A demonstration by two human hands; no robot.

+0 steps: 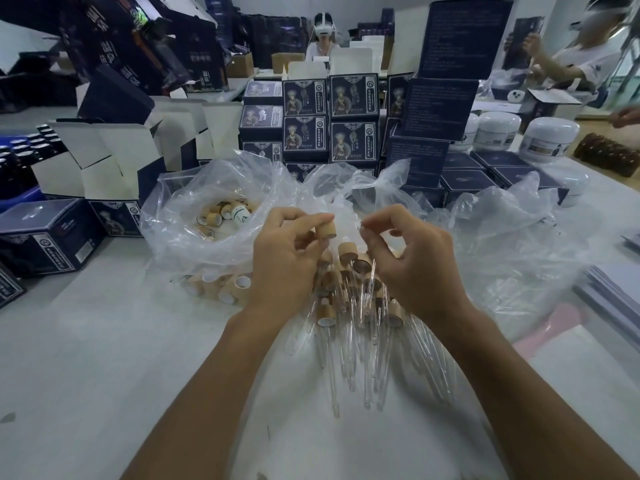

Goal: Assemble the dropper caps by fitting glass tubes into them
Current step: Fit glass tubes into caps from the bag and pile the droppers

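Both hands are raised over the middle of the white desk [104, 341]. The left hand [284, 258] pinches a wooden cap [327, 230] between thumb and forefinger, the other fingers curled under. The right hand [412, 261] has its thumb and forefinger tips brought together in a narrow grip just right of that cap; whether a glass tube sits between them I cannot tell, since anything there is too clear to make out. Below the hands lies a heap of finished droppers [349, 306], wooden caps toward the far side and glass stems pointing to the near edge. A clear plastic bag [194, 220] of loose caps stands open just beyond the left hand, with more caps lying under its near edge. Crumpled plastic [502, 244] spreads toward the right edge. Stacks of dark blue boxes [353, 116] and white jars [550, 136] fill the far side.
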